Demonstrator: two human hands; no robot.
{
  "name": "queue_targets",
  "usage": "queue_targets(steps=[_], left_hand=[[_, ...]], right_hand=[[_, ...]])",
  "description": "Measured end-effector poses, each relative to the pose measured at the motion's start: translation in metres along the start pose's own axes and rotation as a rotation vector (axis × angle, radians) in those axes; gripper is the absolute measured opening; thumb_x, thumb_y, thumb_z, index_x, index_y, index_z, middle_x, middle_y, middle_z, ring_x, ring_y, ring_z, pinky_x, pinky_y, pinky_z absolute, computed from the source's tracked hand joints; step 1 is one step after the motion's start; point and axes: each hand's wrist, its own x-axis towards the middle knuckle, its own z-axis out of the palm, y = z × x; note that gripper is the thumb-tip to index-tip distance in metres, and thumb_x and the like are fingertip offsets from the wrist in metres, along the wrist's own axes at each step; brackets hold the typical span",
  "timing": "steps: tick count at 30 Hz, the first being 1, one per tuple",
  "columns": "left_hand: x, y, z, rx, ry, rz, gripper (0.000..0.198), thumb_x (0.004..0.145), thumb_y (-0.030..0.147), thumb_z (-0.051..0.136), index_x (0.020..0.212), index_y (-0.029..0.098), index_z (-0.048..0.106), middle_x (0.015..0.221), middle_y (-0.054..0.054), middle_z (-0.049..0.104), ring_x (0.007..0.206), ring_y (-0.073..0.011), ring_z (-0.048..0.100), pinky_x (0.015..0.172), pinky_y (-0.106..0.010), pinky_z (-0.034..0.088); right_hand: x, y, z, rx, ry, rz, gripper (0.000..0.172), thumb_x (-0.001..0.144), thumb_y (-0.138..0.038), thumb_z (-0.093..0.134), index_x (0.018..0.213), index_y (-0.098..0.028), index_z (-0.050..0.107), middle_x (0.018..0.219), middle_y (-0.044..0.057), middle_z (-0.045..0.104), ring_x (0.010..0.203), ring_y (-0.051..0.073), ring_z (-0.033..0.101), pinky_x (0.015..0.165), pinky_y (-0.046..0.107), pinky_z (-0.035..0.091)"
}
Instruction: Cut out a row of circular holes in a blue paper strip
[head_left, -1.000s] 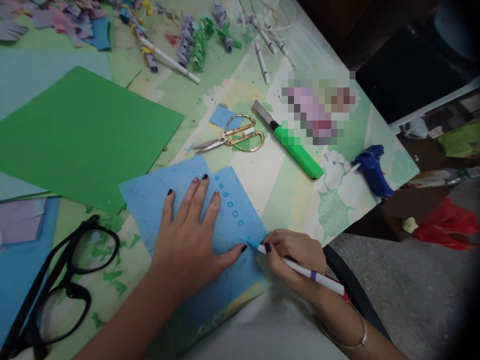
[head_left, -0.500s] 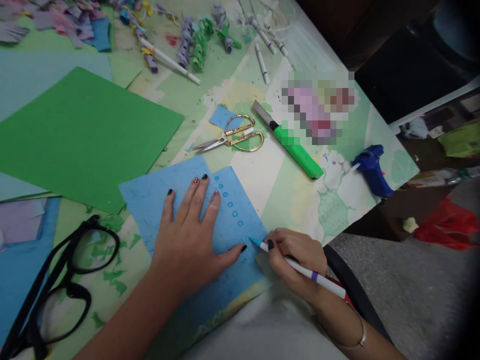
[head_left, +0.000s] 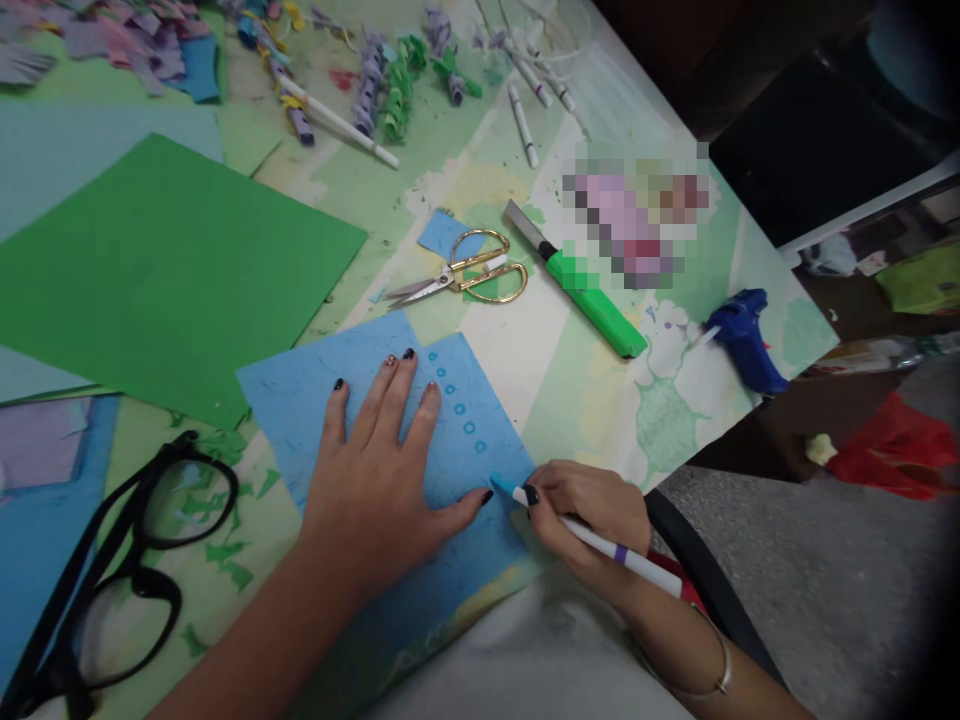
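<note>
Apparently light stock, head view: blue paper (head_left: 454, 465) lies at near edge of table (head_left: 574, 400), likely thin, easily creased; best steadied flat by palm, lifted by a corner. Left hand (head_left: 375, 465) spread flat on it, gripping nothing. Right hand (head_left: 589, 505) pinched around marker (head_left: 600, 541), tip at the paper; contact unclear. Barrel probably light, stiff, smooth, so hold low, near tip.

A paper sheet (head_left: 450, 470) lies on the surface (head_left: 570, 390) under the left hand (head_left: 375, 480), a marker (head_left: 596, 539) in the right hand (head_left: 589, 505); scissors (head_left: 448, 280) lie beyond both hands, a cutter knife (head_left: 596, 303) just right of them; a glue gun (head_left: 750, 340) sits ahead and right of the right hand, eyeglasses (head_left: 146, 578) left of the left hand, paper rolls (head_left: 370, 85) farther off
</note>
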Motion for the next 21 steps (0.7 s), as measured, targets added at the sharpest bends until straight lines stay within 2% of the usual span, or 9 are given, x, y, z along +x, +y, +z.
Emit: queue_targets(steps=[7, 17, 21], left_hand=[[-0.0005, -0.0003, 0.0007, 0.001, -0.001, 0.000, 0.084, 0.076, 0.062, 0.054, 0.134, 0.002, 0.046, 0.154, -0.028, 0.026, 0.144, -0.0401, 0.023, 0.113, -0.064, 0.015], [-0.0007, -0.0004, 0.0011, -0.001, 0.005, 0.004, 0.086, 0.075, 0.064, 0.053, 0.134, 0.002, 0.046, 0.154, -0.028, 0.026, 0.144, -0.0400, 0.023, 0.113, -0.064, 0.015], [-0.0006, -0.0003, 0.0003, -0.006, -0.003, 0.001, 0.084, 0.075, 0.063, 0.055, 0.134, 0.003, 0.046, 0.154, -0.028, 0.026, 0.144, -0.0402, 0.023, 0.113, -0.064, 0.015]], right_hand=[[0.0000, -0.0017, -0.0013, -0.074, 0.007, 0.034, 0.034, 0.085, -0.004, 0.051, 0.056, -0.019, 0.042, 0.055, -0.001, 0.058, 0.049, 0.009, 0.056, 0.048, 0.021, 0.042], [-0.0031, 0.0005, -0.0001, -0.054, 0.055, 0.005, 0.033, 0.082, 0.000, 0.052, 0.057, -0.019, 0.041, 0.056, 0.000, 0.059, 0.056, 0.012, 0.063, 0.051, 0.022, 0.047], [-0.0007, 0.0000, -0.0015, -0.075, 0.020, 0.013, 0.032, 0.083, -0.001, 0.051, 0.057, -0.019, 0.042, 0.059, 0.001, 0.061, 0.053, 0.010, 0.061, 0.049, 0.021, 0.046]])
